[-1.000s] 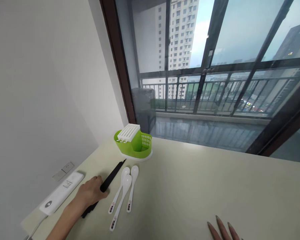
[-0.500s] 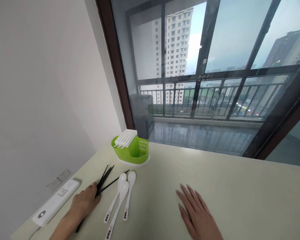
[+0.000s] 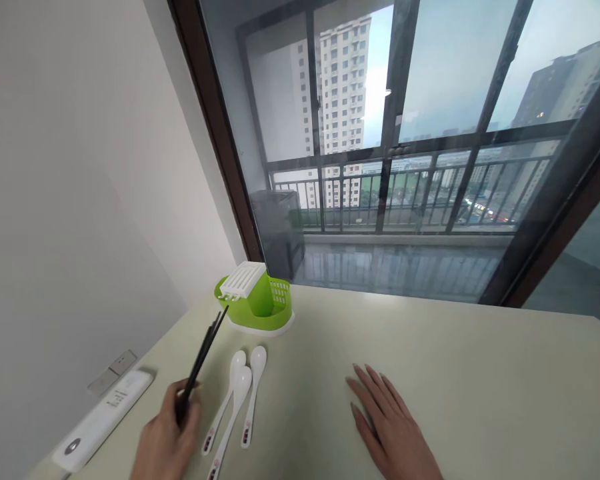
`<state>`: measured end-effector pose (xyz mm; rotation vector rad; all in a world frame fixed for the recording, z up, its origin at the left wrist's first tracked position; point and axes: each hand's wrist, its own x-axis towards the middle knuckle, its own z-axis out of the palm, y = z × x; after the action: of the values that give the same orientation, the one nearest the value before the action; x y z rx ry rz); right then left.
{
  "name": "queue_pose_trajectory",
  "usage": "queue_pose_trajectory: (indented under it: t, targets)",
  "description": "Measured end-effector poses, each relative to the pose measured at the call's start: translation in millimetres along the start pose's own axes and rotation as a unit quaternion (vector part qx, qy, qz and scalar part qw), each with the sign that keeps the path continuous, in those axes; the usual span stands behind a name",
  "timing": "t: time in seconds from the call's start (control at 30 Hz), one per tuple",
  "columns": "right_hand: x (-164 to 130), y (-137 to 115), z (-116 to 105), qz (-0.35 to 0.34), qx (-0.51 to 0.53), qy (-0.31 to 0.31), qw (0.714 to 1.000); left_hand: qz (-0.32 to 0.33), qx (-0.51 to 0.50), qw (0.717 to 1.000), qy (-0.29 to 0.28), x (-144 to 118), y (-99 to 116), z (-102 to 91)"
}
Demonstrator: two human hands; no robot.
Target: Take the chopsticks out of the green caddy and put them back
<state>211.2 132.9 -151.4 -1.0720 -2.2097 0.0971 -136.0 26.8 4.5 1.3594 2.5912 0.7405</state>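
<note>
My left hand [image 3: 169,427] is closed around a bundle of black chopsticks [image 3: 203,357], whose tips point up and away toward the green holder. Just right of that hand lie three white spoons [image 3: 240,390] with printed handle ends, fanned side by side on the table. Behind them stands a green utensil holder [image 3: 260,310] with a white slotted top and a white base. My right hand [image 3: 390,423] rests flat on the table, fingers stretched out, holding nothing.
A white power strip [image 3: 105,417] lies along the table's left edge near a wall socket [image 3: 123,362]. The pale table [image 3: 460,380] reaches right. Beyond its far edge is a large window [image 3: 380,167] with a dark frame onto a balcony.
My left hand has gathered the chopsticks from the table into one lifted bundle, including the one that lay by the spoons. My right hand stays flat. The view has shifted slightly.
</note>
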Motion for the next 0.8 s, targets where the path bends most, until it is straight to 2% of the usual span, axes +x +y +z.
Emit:
queue_pose_trajectory:
  t: [0.07, 0.17, 0.23, 0.33, 0.4, 0.5, 0.6, 0.8]
  targets:
    - [0.8, -2.0, -2.3, 0.007, 0.009, -0.002, 1.000, 0.024, -0.119, 0.993, 0.000, -21.9, 31.2, 17.2]
    - [3.1, -4.5, -10.6, 0.028, 0.065, -0.002, 0.997, 0.041, -0.269, 0.958, -0.096, -45.6, 79.6, 57.1]
    - [5.9, -5.9, -19.2, 0.068, 0.140, -0.001, 0.988, 0.035, -0.338, 0.926, -0.163, -52.0, 109.2, 84.8]
    - [11.9, -6.8, -34.0, 0.169, 0.270, -0.008, 0.948, 0.046, -0.408, 0.888, -0.209, -50.5, 147.0, 118.4]
    - [16.1, -6.5, -42.5, 0.221, 0.339, -0.006, 0.914, 0.061, -0.431, 0.876, -0.208, -46.0, 166.4, 135.0]
    - [21.9, -5.8, -51.0, 0.254, 0.406, 0.022, 0.877, 0.069, -0.442, 0.876, -0.181, -39.4, 184.5, 154.3]
    - [26.7, -7.3, -55.6, 0.265, 0.445, 0.047, 0.854, 0.078, -0.446, 0.874, -0.175, -34.1, 190.5, 169.4]
    - [31.2, -13.6, -57.0, 0.270, 0.455, 0.056, 0.847, 0.091, -0.419, 0.883, -0.192, -23.0, 184.8, 191.0]
